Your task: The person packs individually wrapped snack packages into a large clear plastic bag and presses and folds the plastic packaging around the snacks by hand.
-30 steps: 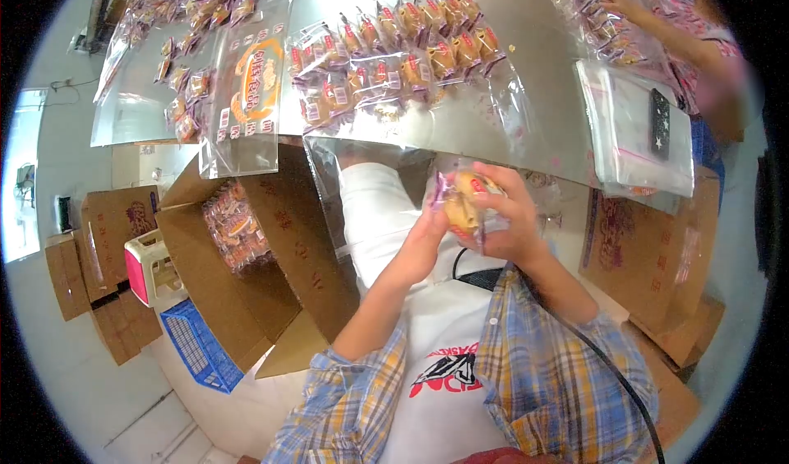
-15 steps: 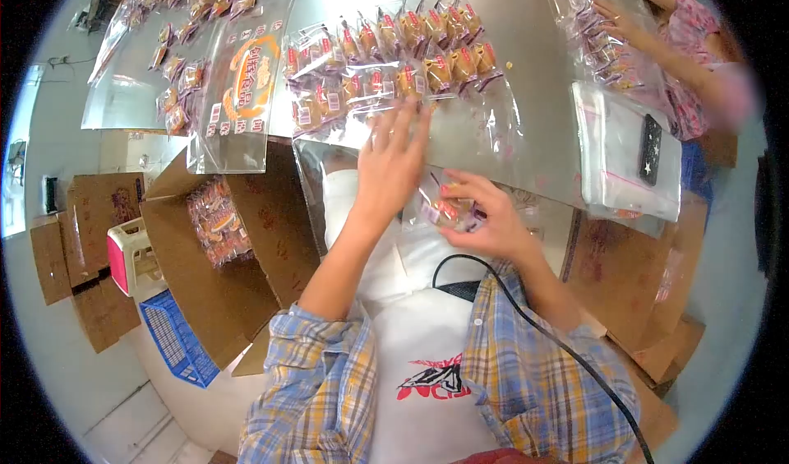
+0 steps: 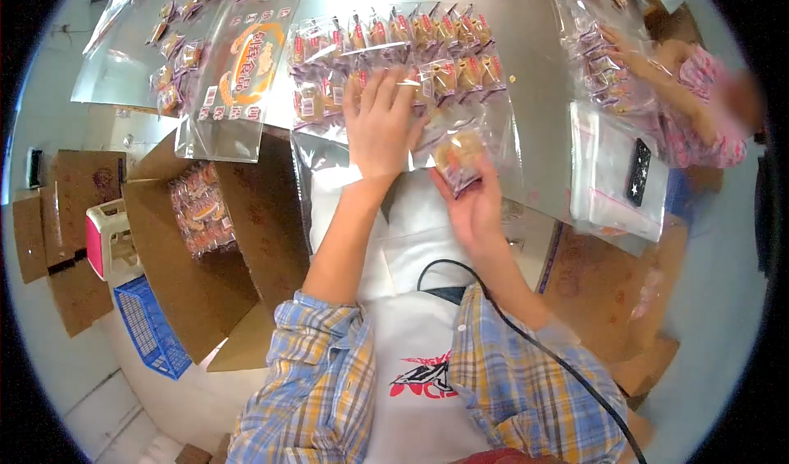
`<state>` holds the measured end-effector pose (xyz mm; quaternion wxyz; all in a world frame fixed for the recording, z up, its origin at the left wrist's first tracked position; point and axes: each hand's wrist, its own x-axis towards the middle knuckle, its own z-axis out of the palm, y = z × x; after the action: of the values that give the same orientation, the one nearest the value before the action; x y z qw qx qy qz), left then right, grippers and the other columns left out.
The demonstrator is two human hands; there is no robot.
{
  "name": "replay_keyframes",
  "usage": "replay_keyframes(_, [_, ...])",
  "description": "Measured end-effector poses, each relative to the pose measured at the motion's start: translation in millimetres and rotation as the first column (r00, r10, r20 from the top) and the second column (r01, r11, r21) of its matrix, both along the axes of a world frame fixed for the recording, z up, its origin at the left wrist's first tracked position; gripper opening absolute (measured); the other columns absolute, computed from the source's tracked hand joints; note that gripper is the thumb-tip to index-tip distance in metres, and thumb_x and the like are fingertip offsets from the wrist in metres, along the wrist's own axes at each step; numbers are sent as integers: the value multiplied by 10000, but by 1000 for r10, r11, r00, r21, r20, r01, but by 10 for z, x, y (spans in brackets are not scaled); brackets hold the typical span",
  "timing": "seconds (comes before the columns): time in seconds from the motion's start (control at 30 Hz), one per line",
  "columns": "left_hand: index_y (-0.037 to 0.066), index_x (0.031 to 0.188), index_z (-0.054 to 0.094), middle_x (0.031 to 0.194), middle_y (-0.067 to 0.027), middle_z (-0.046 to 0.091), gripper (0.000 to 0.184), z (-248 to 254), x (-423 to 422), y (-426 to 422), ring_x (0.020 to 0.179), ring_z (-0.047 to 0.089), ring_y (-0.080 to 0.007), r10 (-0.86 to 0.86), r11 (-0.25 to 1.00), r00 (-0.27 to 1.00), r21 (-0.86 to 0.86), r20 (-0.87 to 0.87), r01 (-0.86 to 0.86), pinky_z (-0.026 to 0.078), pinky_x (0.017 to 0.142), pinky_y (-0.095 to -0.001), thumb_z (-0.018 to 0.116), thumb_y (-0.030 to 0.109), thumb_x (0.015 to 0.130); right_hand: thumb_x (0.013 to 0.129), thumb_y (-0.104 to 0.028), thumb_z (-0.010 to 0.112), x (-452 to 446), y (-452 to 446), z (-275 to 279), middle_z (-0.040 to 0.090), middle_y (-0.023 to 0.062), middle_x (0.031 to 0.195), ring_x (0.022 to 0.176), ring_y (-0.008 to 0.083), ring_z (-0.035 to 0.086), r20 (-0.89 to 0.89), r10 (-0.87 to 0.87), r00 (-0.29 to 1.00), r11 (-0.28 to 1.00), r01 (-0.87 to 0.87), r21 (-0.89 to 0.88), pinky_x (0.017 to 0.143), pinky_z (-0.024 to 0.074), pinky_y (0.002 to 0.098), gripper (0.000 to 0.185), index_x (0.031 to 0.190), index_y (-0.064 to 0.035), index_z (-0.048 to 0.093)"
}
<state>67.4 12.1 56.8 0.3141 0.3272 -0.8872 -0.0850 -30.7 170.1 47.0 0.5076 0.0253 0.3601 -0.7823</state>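
My left hand [image 3: 378, 135] lies with fingers stretched out over the front row of wrapped pastries [image 3: 468, 76] on the metal table. These small packets stand in two rows in a large clear plastic bag [image 3: 498, 139], whose front edge hangs over the table edge. In my right hand [image 3: 477, 213] is a single wrapped pastry [image 3: 457, 156], gripped between thumb and fingers at the bag's near edge. Its clear and purple wrapper shows a golden cake inside. Whether that pastry is inside the bag's opening I cannot tell.
A printed bag [image 3: 246, 57] and loose packets [image 3: 168, 82] lie to the left. On the right, a black phone [image 3: 639, 172] rests on stacked clear bags [image 3: 592, 201]; another person's arm [image 3: 657, 73] reaches over packets. An open carton [image 3: 263, 209] and blue crate [image 3: 152, 332] stand below left.
My right hand has moved up toward the bag with the pastry and turned it, showing its golden side. My left hand remains on the packets, shifted slightly left. The view has shifted a little.
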Motion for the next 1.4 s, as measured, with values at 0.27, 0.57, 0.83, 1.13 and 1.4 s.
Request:
replay_keyframes(0.27, [191, 1382, 660, 1445, -90, 612, 657, -153, -63, -73, 1359, 525, -298, 97, 994, 995, -58, 37, -95, 262, 1188, -588, 843, 233, 753, 958, -93, 740, -52, -546, -132, 620, 72, 1358, 1275, 224, 602, -100, -122, 988, 976, 101, -194, 1081, 535, 436, 528, 1432, -75, 507])
replay_keyframes(0.57, [169, 1334, 691, 1431, -69, 624, 599, -213, -46, -50, 1367, 512, -279, 99, 994, 995, -40, -16, -100, 241, 1204, -575, 831, 225, 755, 861, 50, 729, -294, -213, -353, 603, 111, 1388, 1328, 295, 580, -141, 8, 990, 960, -47, -274, 1128, 482, 472, 690, 1478, -118, 467])
replay_keyframes(0.83, [68, 1011, 731, 1400, -108, 625, 298, -166, -130, -30, 1350, 517, -313, 114, 993, 985, -4, -126, -116, 236, 1199, -619, 765, 202, 748, 840, 51, 743, -287, -736, -159, 593, 93, 1365, 1252, 236, 598, -290, -78, 954, 937, -29, -347, 1092, 498, 408, 658, 1435, -71, 491])
replay_keyframes(1.13, [112, 1107, 749, 1368, -46, 642, 370, -201, -136, -73, 1315, 535, -285, 175, 985, 974, 20, -142, -174, 242, 1198, -587, 736, 108, 738, 844, -45, 814, -472, -949, -501, 595, 87, 1295, 1194, 195, 589, -703, -50, 709, 994, -32, -103, 1067, 472, 354, 635, 1391, -39, 491])
replay_keyframes(1.4, [141, 1108, 781, 1224, -33, 722, 308, -191, -60, -206, 1202, 616, -263, 247, 960, 961, -102, -126, -261, 339, 1113, -527, 788, 228, 812, 867, -14, 796, -532, -1051, -531, 622, 99, 1304, 1201, 190, 611, -523, -72, 849, 989, -9, -150, 1053, 497, 356, 654, 1431, -53, 468])
